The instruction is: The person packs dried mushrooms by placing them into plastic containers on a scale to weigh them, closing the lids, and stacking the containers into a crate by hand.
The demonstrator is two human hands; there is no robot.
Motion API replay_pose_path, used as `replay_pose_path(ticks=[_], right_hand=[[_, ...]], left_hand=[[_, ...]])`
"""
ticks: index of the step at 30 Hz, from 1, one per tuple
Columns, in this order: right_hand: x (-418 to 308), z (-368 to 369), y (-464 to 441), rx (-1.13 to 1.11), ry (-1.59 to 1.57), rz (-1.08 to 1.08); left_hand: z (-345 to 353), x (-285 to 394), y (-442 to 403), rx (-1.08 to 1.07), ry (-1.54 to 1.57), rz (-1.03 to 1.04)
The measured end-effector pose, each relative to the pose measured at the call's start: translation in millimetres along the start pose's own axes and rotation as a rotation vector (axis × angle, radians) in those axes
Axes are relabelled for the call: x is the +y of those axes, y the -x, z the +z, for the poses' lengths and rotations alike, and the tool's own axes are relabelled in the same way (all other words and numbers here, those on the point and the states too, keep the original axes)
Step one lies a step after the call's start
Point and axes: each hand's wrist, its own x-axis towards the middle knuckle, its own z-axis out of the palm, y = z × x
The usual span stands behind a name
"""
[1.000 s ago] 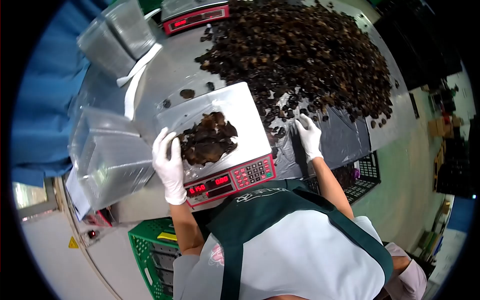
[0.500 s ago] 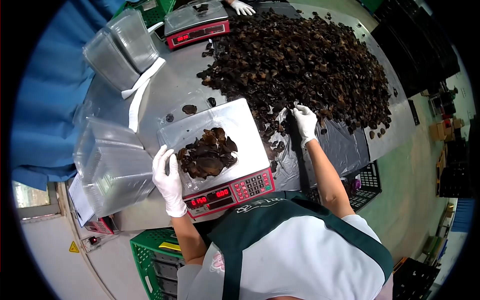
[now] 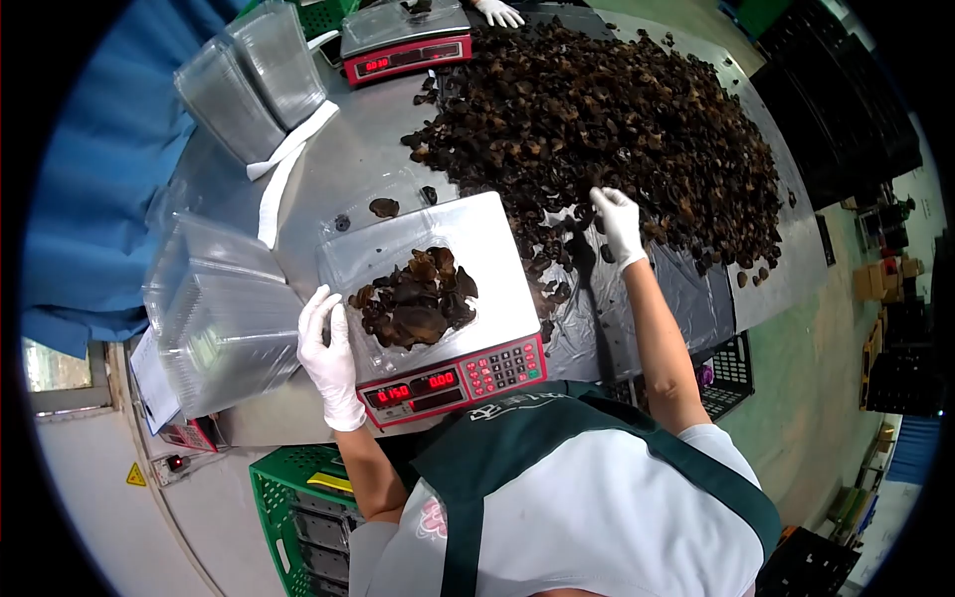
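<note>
A heap of dark brown wood ear mushrooms [image 3: 418, 308] lies in a clear plastic tray on the steel pan of a red digital scale [image 3: 453, 386], whose display seems to read 0.150. My gloved left hand [image 3: 330, 358] is at the pan's left edge, beside the tray, fingers loosely bent and thumb apart, with nothing visible in it. Over the near side of a large mushroom pile [image 3: 607, 129] hovers my gloved right hand [image 3: 621, 227]. Its fingertips are pressed together; whatever they hold blends into the dark pile behind.
Stacks of clear plastic trays [image 3: 214, 318] stand at the left, more trays [image 3: 239, 90] behind them. White strips [image 3: 284, 174] lie alongside. A second scale [image 3: 408, 45] and another person's gloved hand [image 3: 499, 12] are at the back. A green crate [image 3: 274, 522] sits below the table.
My right hand has lifted slightly and moved right and away from the dark plastic sheet. My left hand stays beside the scale. The view has shifted a little.
</note>
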Motion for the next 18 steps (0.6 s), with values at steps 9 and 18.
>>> replay_pose_path(ticks=[9, 18], right_hand=[[-155, 68, 115, -0.559, -0.025, -0.459], [-143, 96, 149, -0.668, 0.307, -0.911]], left_hand=[[23, 24, 5, -0.108, -0.063, 0.165], [42, 30, 18, -0.293, -0.102, 0.353]])
